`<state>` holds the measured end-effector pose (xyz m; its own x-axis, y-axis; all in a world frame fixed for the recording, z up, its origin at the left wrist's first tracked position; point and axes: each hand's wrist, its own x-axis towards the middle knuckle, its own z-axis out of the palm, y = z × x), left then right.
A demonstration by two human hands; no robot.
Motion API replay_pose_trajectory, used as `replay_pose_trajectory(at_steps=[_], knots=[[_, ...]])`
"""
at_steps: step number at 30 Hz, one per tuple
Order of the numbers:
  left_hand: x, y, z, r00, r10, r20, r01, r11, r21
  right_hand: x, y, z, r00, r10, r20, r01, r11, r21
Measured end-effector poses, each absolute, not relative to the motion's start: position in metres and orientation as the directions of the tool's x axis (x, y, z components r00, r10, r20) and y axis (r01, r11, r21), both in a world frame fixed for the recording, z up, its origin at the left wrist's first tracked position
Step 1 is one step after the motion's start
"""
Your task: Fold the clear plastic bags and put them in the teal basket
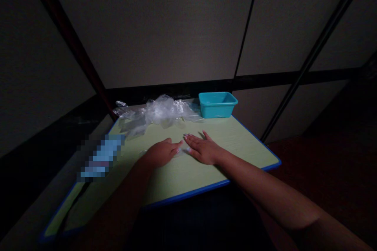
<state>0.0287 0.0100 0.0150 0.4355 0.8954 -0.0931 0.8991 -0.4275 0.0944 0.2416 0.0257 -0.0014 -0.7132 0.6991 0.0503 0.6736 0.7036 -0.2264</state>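
On the pale green tabletop, a thin clear plastic piece (180, 153) lies flat, partly hidden under my hands; it looks like a small bag, though its full outline is hard to make out. My left hand (163, 152) rests on its left part, fingers stretched to the right. Palm down, my right hand (204, 150) lies just beside it with its fingers extended and thumb apart, the fingertips close to those of the left. Neither hand is wrapped round anything.
A crumpled heap of clear plastic bags (165, 110) covers the table's back left. Beside it, at the back right, stands a turquoise plastic basin (218, 110). A blurred-out blue item (103, 157) lies at the left edge. The table (244, 141) has blue edging; wall panels rise behind.
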Motion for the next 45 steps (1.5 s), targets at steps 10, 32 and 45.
replay_pose_trajectory(at_steps=[10,32,45], knots=[[0.026,0.009,0.012,0.437,0.895,-0.09,0.898,-0.431,0.084,0.257,0.021,0.008,-0.639,0.769,-0.04,0.758,0.619,-0.203],[0.028,0.011,0.008,0.442,0.896,-0.037,0.896,-0.439,0.062,0.204,0.019,0.018,-0.618,0.782,-0.082,0.776,0.592,-0.218],[0.028,0.007,0.011,0.405,0.912,-0.063,0.912,-0.398,0.104,0.249,0.017,0.004,-0.534,0.838,-0.109,0.841,0.514,-0.169]])
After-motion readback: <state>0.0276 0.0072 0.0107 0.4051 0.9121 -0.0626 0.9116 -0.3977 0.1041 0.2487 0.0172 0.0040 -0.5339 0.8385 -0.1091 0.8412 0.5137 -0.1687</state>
